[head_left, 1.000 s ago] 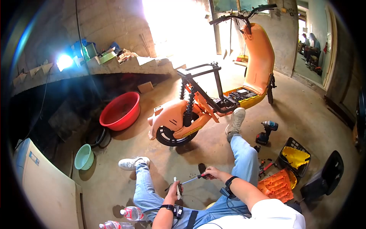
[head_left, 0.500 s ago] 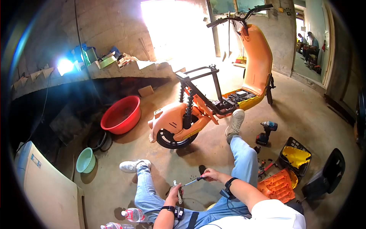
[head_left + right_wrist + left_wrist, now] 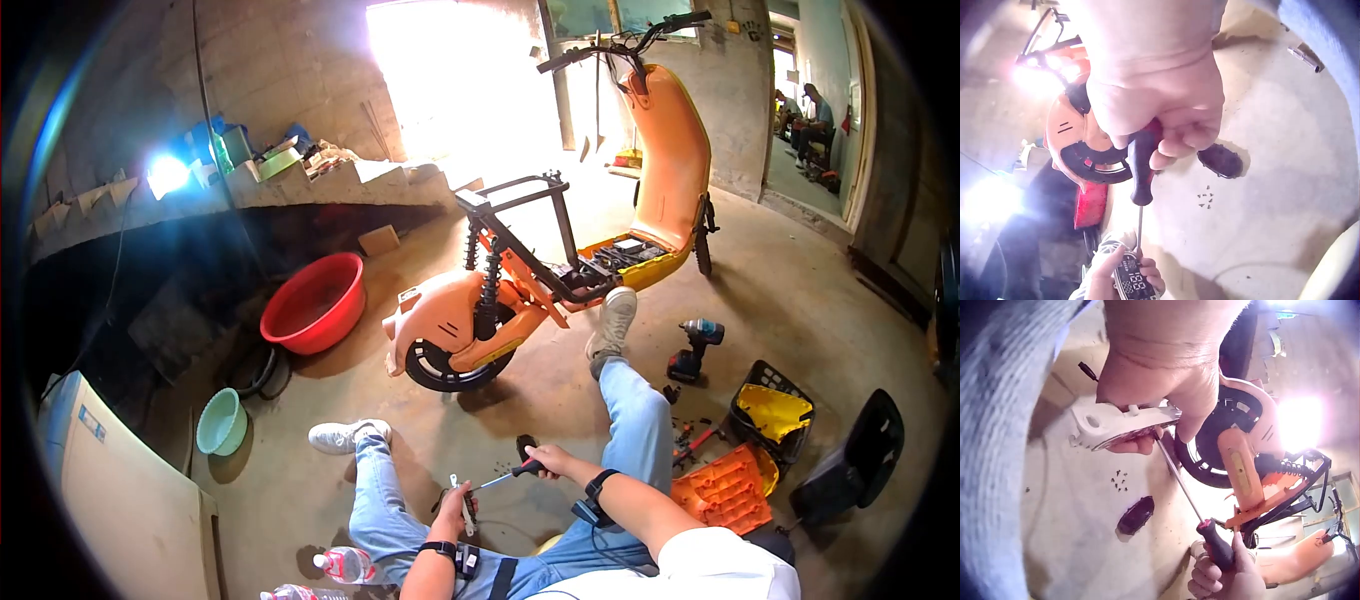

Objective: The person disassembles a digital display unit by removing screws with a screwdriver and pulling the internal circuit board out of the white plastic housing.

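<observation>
My left hand (image 3: 452, 503) grips a white-framed display panel (image 3: 1092, 425), its face showing digit segments in the right wrist view. A screwdriver (image 3: 1142, 165) with a black and red handle is held in my right hand (image 3: 553, 461), fingers wrapped round the handle. Its thin shaft (image 3: 1179, 478) runs to the panel's edge, right beside the left fingers; the tip is hidden there. On the floor below lie a dark oval cover (image 3: 1220, 161) and several small screws (image 3: 1206, 199).
An orange scooter (image 3: 675, 165) stripped of its seat stands ahead. To the right are a cordless drill (image 3: 697, 348), a black crate (image 3: 766, 375), an orange plastic part (image 3: 727, 488) and a black bin (image 3: 850, 460). Leftward sit a red basin (image 3: 315, 305), a green basin (image 3: 222, 423) and plastic bottles (image 3: 348, 565).
The head view has shifted slightly. Both hands keep their hold on the display panel and screwdriver, the shaft still meeting the panel's edge.
</observation>
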A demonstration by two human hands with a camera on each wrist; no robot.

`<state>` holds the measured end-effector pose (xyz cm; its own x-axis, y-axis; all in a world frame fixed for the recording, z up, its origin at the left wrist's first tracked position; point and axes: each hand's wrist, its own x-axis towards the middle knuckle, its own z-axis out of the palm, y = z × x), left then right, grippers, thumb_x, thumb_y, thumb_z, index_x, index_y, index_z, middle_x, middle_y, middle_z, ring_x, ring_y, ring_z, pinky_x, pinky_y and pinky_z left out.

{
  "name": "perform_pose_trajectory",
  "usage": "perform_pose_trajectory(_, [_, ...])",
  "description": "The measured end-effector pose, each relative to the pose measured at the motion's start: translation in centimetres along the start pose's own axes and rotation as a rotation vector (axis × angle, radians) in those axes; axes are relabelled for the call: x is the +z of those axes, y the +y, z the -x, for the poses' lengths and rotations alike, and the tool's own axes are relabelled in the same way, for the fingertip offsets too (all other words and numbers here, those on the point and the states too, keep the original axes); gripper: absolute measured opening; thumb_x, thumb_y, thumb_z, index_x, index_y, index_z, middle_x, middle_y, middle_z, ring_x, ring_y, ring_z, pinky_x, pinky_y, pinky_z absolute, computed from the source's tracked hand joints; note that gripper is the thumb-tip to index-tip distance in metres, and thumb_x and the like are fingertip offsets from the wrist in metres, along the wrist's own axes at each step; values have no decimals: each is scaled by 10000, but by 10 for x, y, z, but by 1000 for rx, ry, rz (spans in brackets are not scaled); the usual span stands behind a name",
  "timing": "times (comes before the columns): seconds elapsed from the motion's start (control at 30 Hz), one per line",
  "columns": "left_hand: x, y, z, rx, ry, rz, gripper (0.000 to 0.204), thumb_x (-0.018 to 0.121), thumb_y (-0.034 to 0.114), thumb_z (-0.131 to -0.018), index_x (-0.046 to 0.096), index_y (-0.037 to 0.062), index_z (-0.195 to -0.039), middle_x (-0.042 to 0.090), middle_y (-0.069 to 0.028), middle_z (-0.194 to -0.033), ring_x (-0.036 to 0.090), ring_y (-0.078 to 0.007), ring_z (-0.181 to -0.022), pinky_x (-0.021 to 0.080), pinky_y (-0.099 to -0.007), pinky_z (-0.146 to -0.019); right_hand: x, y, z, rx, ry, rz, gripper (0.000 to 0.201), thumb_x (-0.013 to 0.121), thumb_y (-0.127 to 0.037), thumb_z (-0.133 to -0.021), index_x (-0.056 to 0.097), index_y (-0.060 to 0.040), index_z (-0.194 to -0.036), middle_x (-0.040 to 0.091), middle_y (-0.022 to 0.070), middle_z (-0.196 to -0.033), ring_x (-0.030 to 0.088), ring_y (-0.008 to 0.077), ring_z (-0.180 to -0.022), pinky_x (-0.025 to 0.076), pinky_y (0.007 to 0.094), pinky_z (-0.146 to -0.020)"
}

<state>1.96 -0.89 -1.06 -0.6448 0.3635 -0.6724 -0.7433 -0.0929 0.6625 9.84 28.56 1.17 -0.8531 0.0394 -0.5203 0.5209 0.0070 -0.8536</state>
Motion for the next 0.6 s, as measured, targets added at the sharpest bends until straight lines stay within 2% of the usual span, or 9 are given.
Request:
perform_pose_trajectory(0.07, [2, 0, -1, -20, 50, 31, 201, 671, 272, -919, 552, 111, -909, 547, -22, -717, 572, -175, -565, 491, -312, -487, 2, 1, -1, 3, 3, 44, 435, 536, -524, -966, 596, -94, -949, 608, 37, -650, 528, 110, -472, 403, 258, -404])
perform_pose_trajectory(0.17, [-2, -2, -6, -49, -25, 161, 223, 646, 356, -929, 563, 149, -912, 549, -14, -694, 571, -176, -558, 492, -315, -490, 1, 12, -14, -288, -26, -92, 308, 698, -356, -906, 582, -74, -951, 618, 38, -658, 532, 97, -489, 404, 249, -419])
perform_pose_trajectory(0.2, [-4, -4, -11, -22, -20, 205, 236, 652, 388, -924, 568, 171, -887, 556, -11, -685, 576, -172, -561, 491, -312, -488, 2, 12, -16, -432, 11, -103, 286, 732, -280, -886, 554, -57, -901, 577, 37, -606, 523, 107, -458, 404, 270, -395])
perform_pose_trajectory(0.23, [2, 0, -2, -16, -64, 243, 271, 653, 433, -920, 574, 180, -862, 562, -7, -677, 576, -170, -556, 481, -304, -476, 6, 5, -6, -451, 91, -94, 303, 734, -290, -888, 530, -66, -912, 582, 39, -619, 524, 104, -470, 411, 273, -405])
perform_pose_trajectory(0.3, [8, 5, 8, 25, -75, 215, 299, 598, 458, -936, 607, 171, -854, 571, -30, -663, 589, -194, -573, 504, -329, -512, 12, -5, 2, -443, 107, -171, 325, 633, -368, -967, 491, -76, -980, 594, 47, -654, 520, 99, -477, 428, 268, -419])
perform_pose_trajectory(0.33, [14, 9, 16, 75, -53, 201, 303, 591, 453, -939, 623, 154, -905, 586, -28, -716, 595, -186, -619, 505, -319, -543, 7, -1, -9, -341, 106, -183, 364, 535, -442, -1005, 476, -83, -992, 602, 54, -653, 525, 102, -474, 438, 266, -420])
perform_pose_trajectory(0.37, [8, 3, 6, 12, -84, 282, 318, 581, 449, -943, 631, 135, -963, 600, -32, -765, 597, -183, -653, 508, -329, -571, 8, -17, 10, -250, 116, -191, 417, 479, -499, -1011, 482, -82, -998, 597, 51, -648, 536, 106, -471, 444, 260, -419])
perform_pose_trajectory(0.47, [15, 11, 15, 68, -132, 280, 331, 544, 376, -955, 621, 104, -1126, 602, -41, -772, 602, -186, -671, 515, -356, -636, 4, -16, 6, -282, 235, -30, 393, 493, -466, -1014, 543, -78, -987, 575, 27, -640, 537, 88, -466, 416, 229, -405])
perform_pose_trajectory(0.6, [24, 18, 22, 113, -113, 300, 443, 522, 327, -948, 562, 76, -1312, 594, -59, -953, 600, -180, -802, 524, -340, -730, 5, -37, 18, -279, 257, -30, 334, 495, -421, -1017, 575, -99, -973, 568, -3, -669, 528, 66, -498, 404, 204, -421])
